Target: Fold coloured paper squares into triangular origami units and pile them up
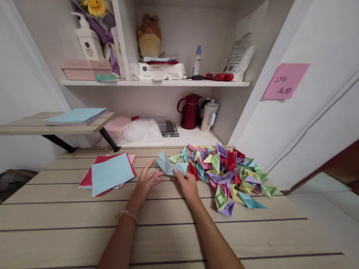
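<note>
A light blue folded paper boat is held up over the table, its two ends pointing upward. My right hand pinches its right end, thumb on the near side. At the left end is my left hand, index finger curled against the paper and thumb below; its grip looks light, and part of the contact is hidden. Just right of the hands lies a heap of folded paper boats in purple, green, red, yellow, pink and blue. Left of my hands, a light blue sheet tops a loose stack with red and pink sheets.
A small raised shelf at left carries more paper sheets. Behind the table are a red jug, a light tumbler and a clear plastic bag. A pink note sticks to the right wall.
</note>
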`<state>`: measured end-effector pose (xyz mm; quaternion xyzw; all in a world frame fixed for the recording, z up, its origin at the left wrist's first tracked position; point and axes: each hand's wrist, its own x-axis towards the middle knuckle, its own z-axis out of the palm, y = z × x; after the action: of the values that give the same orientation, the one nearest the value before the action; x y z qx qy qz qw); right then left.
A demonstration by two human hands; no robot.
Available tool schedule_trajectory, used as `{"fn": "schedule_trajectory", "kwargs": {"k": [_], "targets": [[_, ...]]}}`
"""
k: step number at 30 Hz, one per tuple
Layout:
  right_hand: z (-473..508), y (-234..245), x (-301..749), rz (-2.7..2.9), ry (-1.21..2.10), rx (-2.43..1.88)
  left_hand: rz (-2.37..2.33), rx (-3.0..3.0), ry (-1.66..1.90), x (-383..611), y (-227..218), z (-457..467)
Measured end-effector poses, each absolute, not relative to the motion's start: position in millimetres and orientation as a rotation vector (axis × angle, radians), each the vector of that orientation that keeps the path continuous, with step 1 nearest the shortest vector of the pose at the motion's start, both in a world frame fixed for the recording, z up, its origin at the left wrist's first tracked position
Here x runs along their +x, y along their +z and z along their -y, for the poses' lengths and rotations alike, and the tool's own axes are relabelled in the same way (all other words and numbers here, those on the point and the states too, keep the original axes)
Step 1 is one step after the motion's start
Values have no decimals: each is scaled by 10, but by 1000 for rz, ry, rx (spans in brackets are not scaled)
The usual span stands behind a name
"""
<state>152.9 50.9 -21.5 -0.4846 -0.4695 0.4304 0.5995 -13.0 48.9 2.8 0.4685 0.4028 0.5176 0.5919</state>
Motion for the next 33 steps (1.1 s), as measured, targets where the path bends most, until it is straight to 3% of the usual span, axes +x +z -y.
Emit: {"fn": "schedule_trajectory", "kwargs": {"k": [9,15,24,33], "targets": [[-535,-263,1541,1035,958,-1118,-1081,1155,1254,-86,-51,-569],[-500,-232,1509,991,1017,-1007,-1061,1013,1500,-108,-140,-639],[-425,-258,1432,1475,1161,-964,-1066,1170,1347,-100,-86,-581],[-413,-145,1435,1277,1059,-1053,-1168,1234,1349,-158,-107,-606]]}}
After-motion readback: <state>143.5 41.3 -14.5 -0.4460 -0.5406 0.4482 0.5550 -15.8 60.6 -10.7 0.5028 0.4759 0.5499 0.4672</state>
